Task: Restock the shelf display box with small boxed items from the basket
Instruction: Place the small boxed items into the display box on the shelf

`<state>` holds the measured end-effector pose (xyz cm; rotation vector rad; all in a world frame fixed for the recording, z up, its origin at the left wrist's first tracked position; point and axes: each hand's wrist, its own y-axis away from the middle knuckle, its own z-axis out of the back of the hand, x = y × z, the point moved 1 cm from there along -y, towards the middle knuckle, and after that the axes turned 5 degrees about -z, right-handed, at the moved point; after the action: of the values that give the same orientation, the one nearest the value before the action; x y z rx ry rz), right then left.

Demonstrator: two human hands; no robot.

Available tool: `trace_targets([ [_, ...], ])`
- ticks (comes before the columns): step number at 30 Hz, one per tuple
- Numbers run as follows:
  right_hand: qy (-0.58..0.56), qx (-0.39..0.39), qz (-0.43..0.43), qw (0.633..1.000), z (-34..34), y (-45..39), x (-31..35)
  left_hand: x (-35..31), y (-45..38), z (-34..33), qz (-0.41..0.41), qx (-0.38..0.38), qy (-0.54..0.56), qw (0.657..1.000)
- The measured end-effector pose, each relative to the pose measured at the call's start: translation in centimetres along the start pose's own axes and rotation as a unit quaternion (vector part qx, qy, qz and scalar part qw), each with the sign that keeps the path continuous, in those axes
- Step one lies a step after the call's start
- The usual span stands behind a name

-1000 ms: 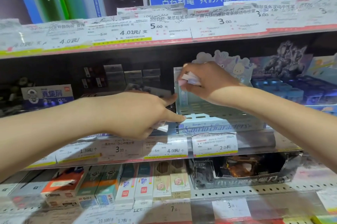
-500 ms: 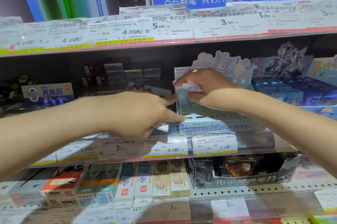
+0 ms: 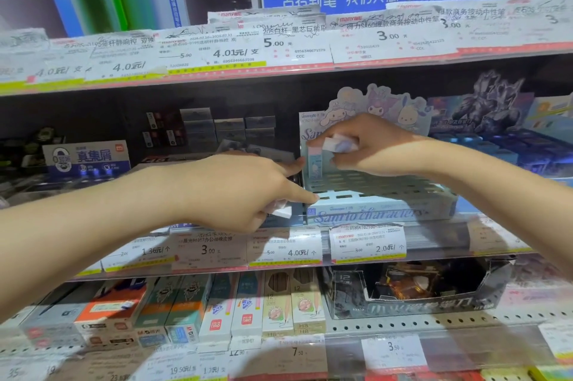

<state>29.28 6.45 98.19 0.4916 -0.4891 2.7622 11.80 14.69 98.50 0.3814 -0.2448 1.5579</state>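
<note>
Stationery-shop shelving fills the view, its rails lined with white paper price tags (image 3: 367, 241). On the middle shelf sits a pale blue cardboard display box (image 3: 381, 208) with a slotted grid floor and a cartoon-character backboard. One small pale blue boxed item (image 3: 315, 163) stands upright in the box's back left corner, touching the right hand's fingertips. The right hand (image 3: 369, 145) hovers over the back left of the box, fingers curled around more small white and lilac boxed items (image 3: 339, 143). The left hand (image 3: 245, 191) rests at the box's front left corner, forefinger stretched onto its edge, the other fingers curled over a small white boxed item (image 3: 280, 211). Below, a row of upright pencil cartons (image 3: 276, 303) stands beside a dark cardboard tray (image 3: 418, 307). No basket is in view.
</note>
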Motion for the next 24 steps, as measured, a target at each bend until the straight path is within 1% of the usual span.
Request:
trace_targets([
  [1,-0.037,0.006,-0.001,0.999,0.3,0.1,-0.1,0.0,0.0,0.1,0.001,-0.004,0.022,1.000],
  [2,-0.094,0.013,-0.004,0.995,0.4,0.2,-0.1,0.1,0.1,0.3,-0.002,-0.016,0.070,0.997],
  [3,-0.168,0.032,-0.006,0.985,0.6,0.6,0.0,0.2,0.3,0.3,-0.001,-0.052,0.119,0.992],
  [5,-0.314,0.098,0.001,0.944,0.7,1.3,0.3,0.4,0.3,0.2,0.015,-0.138,0.209,0.968],
  [7,-0.384,0.151,0.016,0.911,0.9,1.8,0.4,0.6,0.2,0.1,0.053,-0.218,0.275,0.935],
  [9,-0.390,0.183,0.020,0.902,0.9,2.0,0.6,0.6,0.0,0.4,0.099,-0.273,0.335,0.896],
  [10,-0.382,0.194,0.020,0.903,0.9,2.2,0.7,0.3,-0.1,0.5,0.114,-0.292,0.380,0.870],
  [12,-0.362,0.215,0.016,0.907,0.6,2.3,0.9,-0.2,-0.5,0.7,0.126,-0.330,0.470,0.809],
  [13,-0.348,0.223,0.012,0.911,0.4,2.4,1.1,-0.4,-0.7,0.7,0.129,-0.343,0.496,0.787],
  [14,-0.338,0.229,0.010,0.913,0.3,2.5,1.2,-0.5,-0.9,0.8,0.130,-0.351,0.512,0.773],
  [15,-0.331,0.239,0.009,0.913,0.1,2.5,1.4,-0.6,-1.1,0.9,0.126,-0.354,0.522,0.766],
  [18,-0.318,0.267,-0.005,0.910,0.1,2.7,1.8,-0.5,-1.5,1.0,0.127,-0.345,0.514,0.775],
  [20,-0.297,0.288,-0.004,0.910,0.2,3.0,1.7,-0.3,-1.5,1.0,0.136,-0.320,0.523,0.778],
  [22,-0.271,0.307,0.003,0.913,0.4,3.2,1.6,-0.1,-1.3,0.8,0.137,-0.295,0.554,0.767],
  [24,-0.276,0.333,0.015,0.902,0.5,3.1,1.4,0.1,-1.1,0.7,0.135,-0.278,0.596,0.742],
])
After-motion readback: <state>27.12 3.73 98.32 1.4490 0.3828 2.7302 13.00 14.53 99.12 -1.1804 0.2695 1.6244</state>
